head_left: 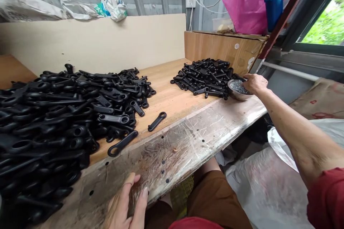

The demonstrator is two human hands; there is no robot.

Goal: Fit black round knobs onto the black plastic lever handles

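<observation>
My right hand point(256, 83) reaches to the metal bowl point(240, 94) at the right end of the table point(193, 128). Its fingers are at the small silver pieces point(237, 86) inside; I cannot tell if they grip any. The bowl stands just beside the smaller pile of black parts point(205, 75). My left hand point(129, 204) is at the near edge of the table, and its fingers are open, with nothing between them. The large pile of black parts point(67, 107) lies on the left side. Two single black parts, one point(157, 121) with its ring pointing away from me and the other point(122, 144) nearer to me, lie beside this large pile.
</observation>
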